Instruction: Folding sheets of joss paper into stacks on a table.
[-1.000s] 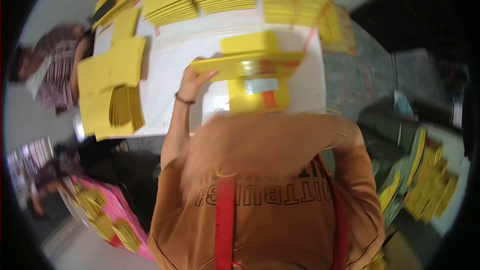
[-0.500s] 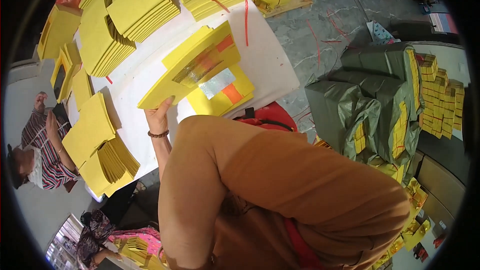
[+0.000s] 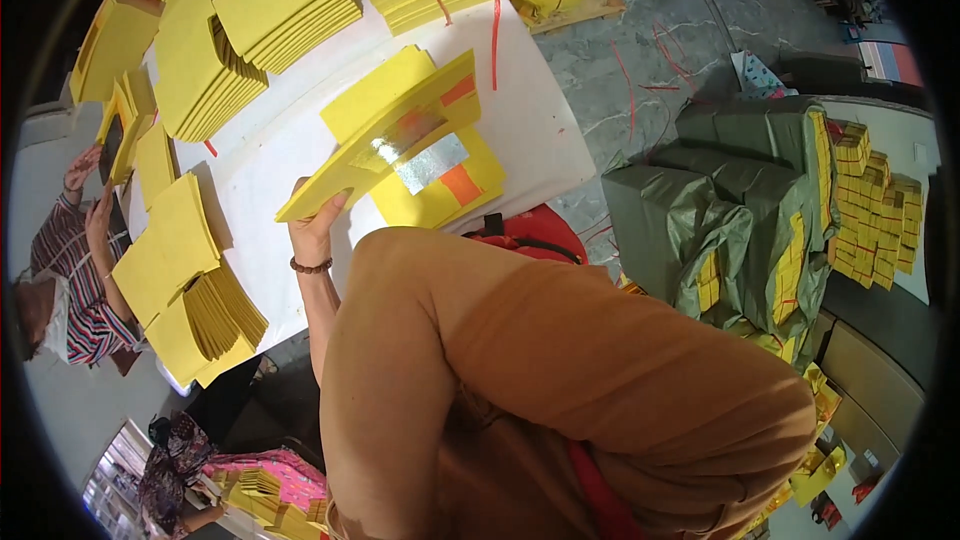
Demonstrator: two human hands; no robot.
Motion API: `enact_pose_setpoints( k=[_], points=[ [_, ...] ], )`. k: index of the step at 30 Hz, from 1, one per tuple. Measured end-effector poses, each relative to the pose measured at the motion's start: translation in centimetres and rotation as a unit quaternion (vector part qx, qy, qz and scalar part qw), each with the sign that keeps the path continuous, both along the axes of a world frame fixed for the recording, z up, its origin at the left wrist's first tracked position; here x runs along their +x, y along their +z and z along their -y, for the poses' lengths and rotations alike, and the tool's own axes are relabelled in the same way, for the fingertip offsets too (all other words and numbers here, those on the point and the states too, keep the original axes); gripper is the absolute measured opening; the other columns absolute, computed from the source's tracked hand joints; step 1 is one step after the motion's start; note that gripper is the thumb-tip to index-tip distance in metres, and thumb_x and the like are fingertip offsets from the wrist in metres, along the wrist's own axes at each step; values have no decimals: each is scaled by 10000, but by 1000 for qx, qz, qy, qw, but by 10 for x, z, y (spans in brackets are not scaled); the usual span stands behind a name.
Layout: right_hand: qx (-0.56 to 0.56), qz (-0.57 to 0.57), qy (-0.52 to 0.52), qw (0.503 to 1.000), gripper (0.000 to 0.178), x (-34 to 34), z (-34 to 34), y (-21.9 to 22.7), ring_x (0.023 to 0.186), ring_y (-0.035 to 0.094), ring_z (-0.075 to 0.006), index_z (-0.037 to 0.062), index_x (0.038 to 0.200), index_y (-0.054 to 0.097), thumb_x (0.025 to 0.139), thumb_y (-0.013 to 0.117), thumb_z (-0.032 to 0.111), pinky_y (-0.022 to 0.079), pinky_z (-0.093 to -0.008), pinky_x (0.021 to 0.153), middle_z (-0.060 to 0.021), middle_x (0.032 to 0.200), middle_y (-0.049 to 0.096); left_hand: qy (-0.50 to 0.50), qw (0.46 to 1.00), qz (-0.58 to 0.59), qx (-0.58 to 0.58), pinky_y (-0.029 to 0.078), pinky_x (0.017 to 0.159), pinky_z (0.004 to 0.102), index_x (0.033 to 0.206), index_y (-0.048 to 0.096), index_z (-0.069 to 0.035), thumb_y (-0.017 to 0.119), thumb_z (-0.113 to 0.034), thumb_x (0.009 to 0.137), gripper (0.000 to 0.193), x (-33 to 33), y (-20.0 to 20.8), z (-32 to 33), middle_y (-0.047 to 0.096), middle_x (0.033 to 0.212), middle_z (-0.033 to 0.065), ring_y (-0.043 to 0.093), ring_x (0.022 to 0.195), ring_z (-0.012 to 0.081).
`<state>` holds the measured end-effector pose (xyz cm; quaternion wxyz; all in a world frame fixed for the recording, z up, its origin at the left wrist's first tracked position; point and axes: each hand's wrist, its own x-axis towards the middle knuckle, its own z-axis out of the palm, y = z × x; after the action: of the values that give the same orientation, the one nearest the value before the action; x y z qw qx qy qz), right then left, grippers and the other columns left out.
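Note:
My left hand (image 3: pixel 318 225), a beaded bracelet at its wrist, is closed on the near left corner of a thick stack of yellow joss paper (image 3: pixel 330 172). The thumb lies on top, while the fingers behind are hidden. The stack is tilted up over the table, its foil and orange patch facing right. Beneath it are a yellow sheet with a silver foil square (image 3: pixel 432 162) and orange block, and more yellow paper (image 3: pixel 375 90) beyond. Across the front comes my bent right arm (image 3: pixel 400 340) in a brown-orange sleeve; its hand is out of view.
Fanned yellow paper stacks (image 3: pixel 285 5) line the far side of the white table (image 3: pixel 540 130), with more at the left (image 3: pixel 175 250). A person in stripes (image 3: pixel 85 260) sits at the left. Green-wrapped bales (image 3: pixel 740 180) stand on the right floor. Red strips (image 3: pixel 497 30) hang at the far edge.
The held stack has tipped more edge-on, showing less of its face. At the left, the other person's hands have moved up to a yellow paper piece. My view has shifted slightly.

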<state>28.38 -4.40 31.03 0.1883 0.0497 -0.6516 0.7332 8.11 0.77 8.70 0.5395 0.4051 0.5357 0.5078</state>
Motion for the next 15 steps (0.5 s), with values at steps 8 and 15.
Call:
enact_pose_setpoints(
  k=[8,15],
  points=[
    [-52,-41,18,998,410,-22,6,4,990,536,-193,73,1200,472,850,603,240,426,-284,853,-97,1122,543,-5,1000,-11,-16,417,751,222,938,558,-44,665,-18,789,185,-2,-8,4,605,888,6,535,812,74],
    [-87,-99,34,991,444,-53,5,5,975,536,-176,78,1220,455,851,613,268,424,-275,848,-85,1118,540,-5,1000,-17,-12,415,734,215,941,563,-41,658,-20,779,188,-5,-10,6,597,874,0,524,798,67]
  ],
)
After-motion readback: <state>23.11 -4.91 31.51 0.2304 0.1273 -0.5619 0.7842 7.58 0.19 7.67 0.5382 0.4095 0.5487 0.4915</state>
